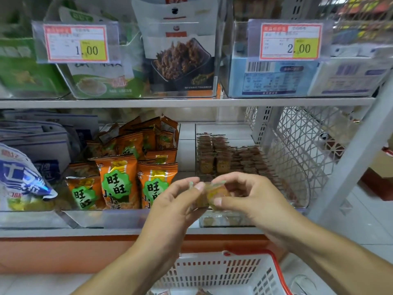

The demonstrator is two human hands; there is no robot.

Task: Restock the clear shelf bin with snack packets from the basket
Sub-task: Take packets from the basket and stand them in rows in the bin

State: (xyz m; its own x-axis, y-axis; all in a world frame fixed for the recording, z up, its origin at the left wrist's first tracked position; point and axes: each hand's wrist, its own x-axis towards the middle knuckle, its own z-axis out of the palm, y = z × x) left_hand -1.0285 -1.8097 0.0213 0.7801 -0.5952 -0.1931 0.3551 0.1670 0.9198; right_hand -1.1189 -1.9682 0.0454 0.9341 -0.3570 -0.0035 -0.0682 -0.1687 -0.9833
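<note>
A: What are the hands doing?

B: Both meet on one small snack packet (214,195). The left hand (176,206) pinches its left edge between thumb and fingertips; the right hand (244,198) curls round its right side. The packet is blurred, so its print can't be read.

A: Where is that relative to the bin?

B: It hangs just in front of the near wall of the clear shelf bin (297,167), on the lower shelf, right of the orange packets (119,179). Rows of small brown packets (223,158) already fill the bin's far part.

A: And the basket?

B: The basket (225,271) sits below, near the person, white with a red rim.

A: So which step?

B: Placing, I'd judge: carried up, not yet set down. Next it must go over the near wall and settle upright against the standing rows.
</note>
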